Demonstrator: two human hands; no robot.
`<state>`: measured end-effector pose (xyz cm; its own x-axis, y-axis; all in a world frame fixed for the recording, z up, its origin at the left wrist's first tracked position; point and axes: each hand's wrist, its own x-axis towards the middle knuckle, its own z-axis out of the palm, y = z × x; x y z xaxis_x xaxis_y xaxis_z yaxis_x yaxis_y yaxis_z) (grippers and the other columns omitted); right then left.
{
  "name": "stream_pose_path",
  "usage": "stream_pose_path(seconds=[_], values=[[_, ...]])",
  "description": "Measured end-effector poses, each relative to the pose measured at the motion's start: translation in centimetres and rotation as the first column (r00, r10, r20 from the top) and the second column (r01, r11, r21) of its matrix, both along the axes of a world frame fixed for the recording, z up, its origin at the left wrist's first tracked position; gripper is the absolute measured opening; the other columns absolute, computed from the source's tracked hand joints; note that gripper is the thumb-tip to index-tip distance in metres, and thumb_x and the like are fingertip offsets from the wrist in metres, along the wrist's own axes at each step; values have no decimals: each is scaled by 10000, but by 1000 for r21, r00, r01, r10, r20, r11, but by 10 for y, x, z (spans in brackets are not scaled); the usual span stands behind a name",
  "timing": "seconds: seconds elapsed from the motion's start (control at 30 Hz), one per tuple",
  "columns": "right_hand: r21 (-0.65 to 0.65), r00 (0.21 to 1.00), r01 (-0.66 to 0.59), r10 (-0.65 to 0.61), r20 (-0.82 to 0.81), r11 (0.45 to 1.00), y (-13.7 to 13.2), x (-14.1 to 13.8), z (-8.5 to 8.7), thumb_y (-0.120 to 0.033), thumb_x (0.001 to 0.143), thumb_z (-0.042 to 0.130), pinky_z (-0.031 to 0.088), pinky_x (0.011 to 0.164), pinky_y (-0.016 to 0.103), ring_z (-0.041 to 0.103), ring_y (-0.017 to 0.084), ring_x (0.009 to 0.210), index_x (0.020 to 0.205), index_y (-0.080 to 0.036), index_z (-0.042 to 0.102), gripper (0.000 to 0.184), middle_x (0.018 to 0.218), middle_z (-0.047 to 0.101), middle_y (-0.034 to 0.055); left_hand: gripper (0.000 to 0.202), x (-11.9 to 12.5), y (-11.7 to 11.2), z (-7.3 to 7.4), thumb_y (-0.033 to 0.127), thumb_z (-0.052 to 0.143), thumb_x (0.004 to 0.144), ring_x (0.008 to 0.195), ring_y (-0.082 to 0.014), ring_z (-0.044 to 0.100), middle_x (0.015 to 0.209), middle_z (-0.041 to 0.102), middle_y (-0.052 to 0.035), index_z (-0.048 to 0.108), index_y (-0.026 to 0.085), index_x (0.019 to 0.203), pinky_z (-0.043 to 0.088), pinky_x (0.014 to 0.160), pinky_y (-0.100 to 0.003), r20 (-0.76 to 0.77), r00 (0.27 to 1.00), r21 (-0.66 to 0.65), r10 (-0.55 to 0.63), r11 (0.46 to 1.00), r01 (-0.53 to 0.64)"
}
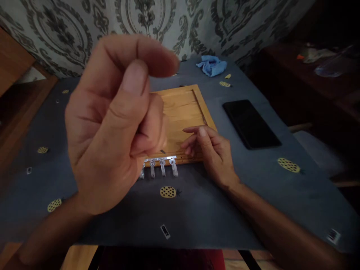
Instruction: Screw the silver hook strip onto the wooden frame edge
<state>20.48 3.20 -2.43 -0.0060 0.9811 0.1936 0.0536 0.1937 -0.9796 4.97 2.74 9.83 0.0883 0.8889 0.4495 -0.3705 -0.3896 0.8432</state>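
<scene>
My left hand is raised close to the camera and covers the left part of the wooden panel. Its fingers are curled, with the thumb laid against the bent index finger; whatever may be inside is hidden. The framed wooden panel lies flat on the table. Along its near edge sits a metal hook rail, several hooks pointing towards me. My right hand rests at the panel's near right corner, fingers loosely bent and apart, with nothing visible in them. A small dark piece lies on the panel near the rail.
A black phone lies to the right of the panel. Behind it is a crumpled blue cloth. The grey tablecloth has a pineapple print. Patterned fabric hangs along the back, and wooden furniture stands at the left.
</scene>
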Motion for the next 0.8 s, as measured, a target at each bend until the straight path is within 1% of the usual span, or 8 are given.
stream_pose_path(seconds=[0.03,0.17,0.27,0.37,0.43,0.6,0.7,0.8], values=[[10,999,-17,17,34,1000,0,1,0,-483,965,444,489,541,270,593,124,571,961,-224,649,330,704,664,7,214,-5,0,-2,328,538,948,399,-56,253,496,304,70,623,207,793,203,361,-220,3,1000,24,26,999,-26],[35,960,-148,136,243,988,-3,2,-1,-434,974,450,523,662,288,658,146,721,1020,-214,664,310,785,697,21,209,-26,3,-21,152,475,950,371,-59,210,451,272,83,636,173,818,217,378,-246,-82,994,-45,65,997,-69],[6,932,-194,182,314,981,-5,1,-2,-427,980,431,543,729,329,688,177,811,1066,-209,660,328,835,722,38,208,-38,4,-31,141,477,936,363,-63,207,441,274,84,641,174,813,209,379,-250,-62,991,-40,117,992,-120],[19,913,-206,184,365,978,-5,-1,-2,-424,983,418,547,767,354,692,193,872,990,-215,691,344,878,730,54,161,-44,4,-32,163,533,910,366,-67,210,440,274,87,638,184,791,206,385,-251,-42,989,-53,145,988,-147],[33,915,-196,171,367,980,-6,-1,-1,-412,976,443,552,765,346,693,189,874,1001,-219,691,315,886,729,51,139,-44,3,-31,178,556,903,382,-72,220,450,284,84,632,190,787,217,400,-252,-35,989,-74,141,987,-143],[36,944,-182,165,286,983,-12,-5,10,-346,912,589,559,697,295,667,145,783,1112,-250,641,227,1010,701,37,160,-29,0,-35,256,509,950,455,-100,312,526,352,57,617,189,852,299,460,-267,-29,999,-79,40,996,-42],[96,929,-248,209,305,964,-15,-11,19,-332,871,650,549,660,303,627,143,700,1155,-262,610,295,887,682,13,137,-15,-3,-37,309,511,948,496,-119,404,583,413,41,607,229,894,374,494,-270,-82,996,-111,-44,993,35],[156,933,-247,191,306,956,-18,-15,26,-351,878,632,526,575,301,615,154,637,1030,-267,637,174,728,642,-11,132,-7,-4,-32,321,494,955,620,-151,566,694,551,4,594,234,959,464,567,-275,-206,969,-82,-134,990,119]])
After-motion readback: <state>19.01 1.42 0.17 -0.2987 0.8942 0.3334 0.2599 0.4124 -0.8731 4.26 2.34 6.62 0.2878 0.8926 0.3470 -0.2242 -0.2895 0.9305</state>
